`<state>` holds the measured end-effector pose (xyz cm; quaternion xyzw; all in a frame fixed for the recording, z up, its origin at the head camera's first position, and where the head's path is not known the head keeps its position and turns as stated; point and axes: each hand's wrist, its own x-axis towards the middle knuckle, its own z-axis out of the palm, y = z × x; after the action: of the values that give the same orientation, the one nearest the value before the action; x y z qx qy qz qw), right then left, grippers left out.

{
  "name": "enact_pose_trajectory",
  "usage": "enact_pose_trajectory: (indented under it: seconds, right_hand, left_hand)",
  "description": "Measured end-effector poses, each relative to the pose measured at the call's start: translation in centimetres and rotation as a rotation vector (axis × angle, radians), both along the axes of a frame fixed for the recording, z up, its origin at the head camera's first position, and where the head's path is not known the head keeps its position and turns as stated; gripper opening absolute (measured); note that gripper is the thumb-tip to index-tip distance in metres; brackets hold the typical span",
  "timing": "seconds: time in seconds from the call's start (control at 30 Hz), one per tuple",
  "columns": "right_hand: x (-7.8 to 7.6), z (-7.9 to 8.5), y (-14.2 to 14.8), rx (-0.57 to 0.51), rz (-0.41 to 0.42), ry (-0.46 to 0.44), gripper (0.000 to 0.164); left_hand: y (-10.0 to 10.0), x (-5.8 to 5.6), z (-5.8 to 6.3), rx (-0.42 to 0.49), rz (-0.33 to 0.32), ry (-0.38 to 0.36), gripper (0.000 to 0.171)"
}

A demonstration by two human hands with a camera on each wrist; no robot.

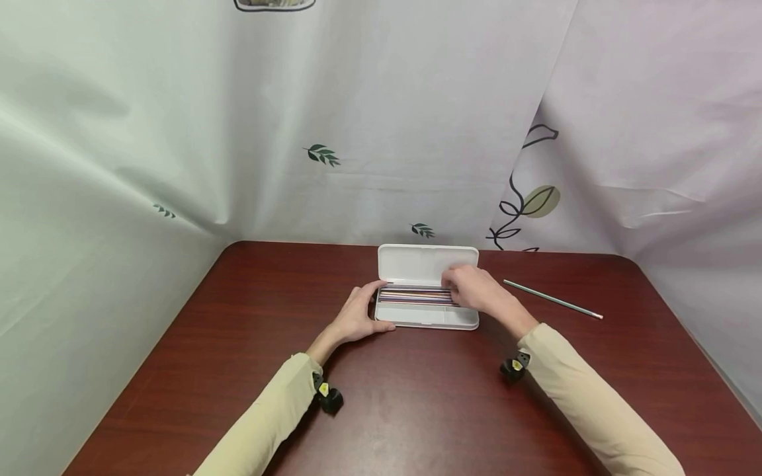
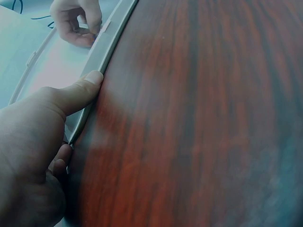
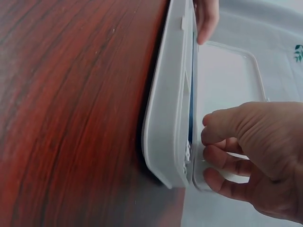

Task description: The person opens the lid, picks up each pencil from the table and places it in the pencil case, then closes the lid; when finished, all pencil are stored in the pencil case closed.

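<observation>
A white pencil case (image 1: pixel 425 324) lies with its lid (image 1: pixel 411 262) raised at the back. Several pencils (image 1: pixel 411 295) lie lengthwise inside it. My left hand (image 1: pixel 352 317) grips the case's left end. In the left wrist view its thumb (image 2: pixel 90 85) presses the front edge, with other fingers beneath. Over the right end of the pencils hovers my right hand (image 1: pixel 476 289). The right wrist view shows its fingers (image 3: pixel 227 161) loosely bent beside the case, and no pencil is visible between them.
To the right of the case, a light green pencil (image 1: pixel 553 299) lies slantwise on the dark red wooden table (image 1: pixel 405 396). White cloth (image 1: pixel 381 119) printed with leaves hangs behind and along the sides. Each sleeve carries a small black camera (image 1: pixel 329 398).
</observation>
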<state>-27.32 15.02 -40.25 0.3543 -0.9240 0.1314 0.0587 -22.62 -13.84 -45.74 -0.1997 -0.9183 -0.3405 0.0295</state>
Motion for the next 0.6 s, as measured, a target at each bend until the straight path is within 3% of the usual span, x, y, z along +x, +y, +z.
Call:
enact_pose_trajectory:
  seconds: [0.23,0.43,0.6]
  right_hand:
    - [0.4,0.4,3.6,-0.104,-0.033,0.023,0.013]
    - [1.1,0.3,9.1,-0.149,-0.108,0.053,0.013]
    - [2.2,-0.1,13.7,-0.140,-0.192,0.023,0.016]
  left_hand:
    - [0.0,-0.1,-0.1,0.005,0.007,-0.001,0.092]
    - [-0.1,-0.2,-0.1,0.006,0.010,-0.002,0.092]
    - [-0.1,-0.2,-0.2,0.003,0.006,-0.008,0.092]
